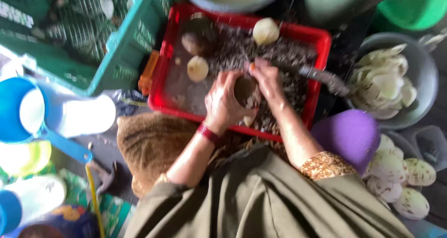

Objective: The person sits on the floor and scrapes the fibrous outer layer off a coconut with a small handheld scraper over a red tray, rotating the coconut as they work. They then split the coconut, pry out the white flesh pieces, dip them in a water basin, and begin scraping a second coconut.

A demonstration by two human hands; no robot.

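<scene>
Peeling in progress, by the look of it: left hand [223, 103] wrapped closed around a round brown-skinned root vegetable [245, 91], held low over the shallow red plastic tray [321, 42], just below tray centre. Right hand [269, 82] at three o'clock of the vegetable, fingers closed on the handle of a long dark-bladed knife [319, 75] pointing out toward three o'clock; blade blurred, contact with the skin unclear. Next move probably calls for a steady turn of the vegetable against the edge, thumb kept clear. Dark peelings [260, 52] spread over the tray bed, with pale peeled pieces [266, 31] toward twelve and ten o'clock. Grey metal bowl of white slices [384, 82] at three o'clock, green plastic crate [125, 52] at ten, blue plastic jug [18, 110] at nine.
</scene>
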